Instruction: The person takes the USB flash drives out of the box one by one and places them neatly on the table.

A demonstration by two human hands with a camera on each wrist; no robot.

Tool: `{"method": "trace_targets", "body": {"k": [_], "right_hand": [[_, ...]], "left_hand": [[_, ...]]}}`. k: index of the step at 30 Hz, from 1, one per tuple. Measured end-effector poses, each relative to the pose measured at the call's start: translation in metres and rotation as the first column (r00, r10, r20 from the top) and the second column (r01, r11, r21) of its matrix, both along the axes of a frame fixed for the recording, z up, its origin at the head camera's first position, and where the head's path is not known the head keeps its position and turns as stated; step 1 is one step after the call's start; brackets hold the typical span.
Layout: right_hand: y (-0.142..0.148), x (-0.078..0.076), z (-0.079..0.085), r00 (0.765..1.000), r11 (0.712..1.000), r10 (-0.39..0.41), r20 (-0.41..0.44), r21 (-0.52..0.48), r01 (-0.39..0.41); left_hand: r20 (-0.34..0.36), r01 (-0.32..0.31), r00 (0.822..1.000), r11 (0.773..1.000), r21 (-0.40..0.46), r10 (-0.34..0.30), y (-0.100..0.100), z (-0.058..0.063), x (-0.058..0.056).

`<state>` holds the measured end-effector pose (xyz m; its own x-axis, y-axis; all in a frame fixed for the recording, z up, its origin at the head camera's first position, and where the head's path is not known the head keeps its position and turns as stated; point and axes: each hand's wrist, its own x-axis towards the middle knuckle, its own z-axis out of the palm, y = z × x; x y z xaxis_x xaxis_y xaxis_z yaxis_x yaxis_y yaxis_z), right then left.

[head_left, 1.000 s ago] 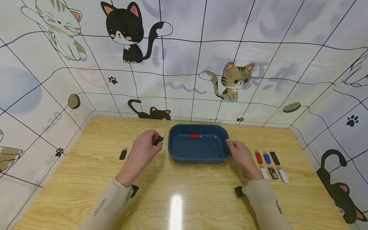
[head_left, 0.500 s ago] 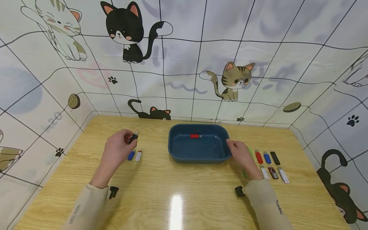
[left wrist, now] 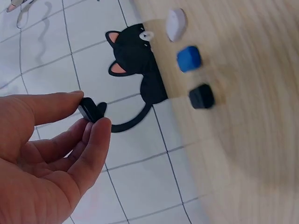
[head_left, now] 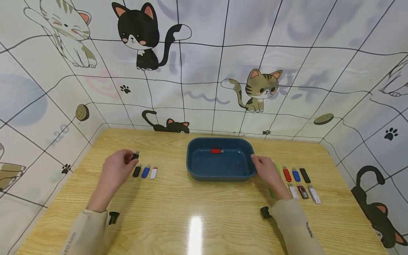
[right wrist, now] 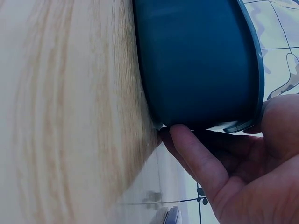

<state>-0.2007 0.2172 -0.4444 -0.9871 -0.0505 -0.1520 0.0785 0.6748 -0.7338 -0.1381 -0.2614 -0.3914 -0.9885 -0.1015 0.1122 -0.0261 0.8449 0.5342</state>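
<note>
My left hand (head_left: 115,167) pinches a black USB stick (left wrist: 88,109) between thumb and fingers, above the table's left side. Just below it lie a black USB stick (head_left: 136,171), a blue USB stick (head_left: 145,171) and a white-and-red USB stick (head_left: 153,173) in a row. With its thumb at the rim and fingers against the outer wall, my right hand (head_left: 267,172) holds the right end of a dark blue plastic bin (right wrist: 201,65). Inside the bin, near its back wall, rests a red USB stick (head_left: 215,151).
Right of the bin, two rows of USB sticks include a red one (head_left: 287,174), a blue one (head_left: 296,175) and a black one (head_left: 305,175). My right hand and forearm partly cover green ones. A cat-print cloth (head_left: 204,71) rises behind the wooden table (head_left: 197,202).
My left hand has carried the black USB stick leftward from beside the bin to above the left row, uncovering the sticks there. My right hand and the bin have stayed put.
</note>
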Motion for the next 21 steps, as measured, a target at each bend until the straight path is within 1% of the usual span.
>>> {"method": "trace_targets", "body": {"k": [5,9,14,17,21], "right_hand": [[0.000,0.000,-0.001,1.000,1.000,0.000,-0.006,-0.004,0.000],[0.000,0.000,-0.002,1.000,1.000,0.000,-0.016,-0.003,0.000],[0.001,-0.002,-0.005,1.000,1.000,0.001,-0.022,-0.004,-0.001],[0.001,-0.003,-0.006,1.000,1.000,-0.002,-0.028,0.007,0.002],[0.001,-0.003,-0.006,0.999,1.000,-0.001,-0.033,0.013,0.001]], "left_hand": [[0.039,0.001,0.999,0.999,-0.038,0.001,-0.012,-0.009,0.000],[0.083,0.005,0.997,0.998,-0.065,0.000,-0.021,-0.017,-0.001],[0.110,0.015,0.994,0.995,-0.103,-0.004,-0.035,-0.029,-0.003],[0.141,0.013,0.990,0.993,-0.114,0.003,-0.042,-0.034,-0.005],[0.188,0.009,0.982,0.993,-0.120,0.014,-0.047,-0.039,-0.007]]}}
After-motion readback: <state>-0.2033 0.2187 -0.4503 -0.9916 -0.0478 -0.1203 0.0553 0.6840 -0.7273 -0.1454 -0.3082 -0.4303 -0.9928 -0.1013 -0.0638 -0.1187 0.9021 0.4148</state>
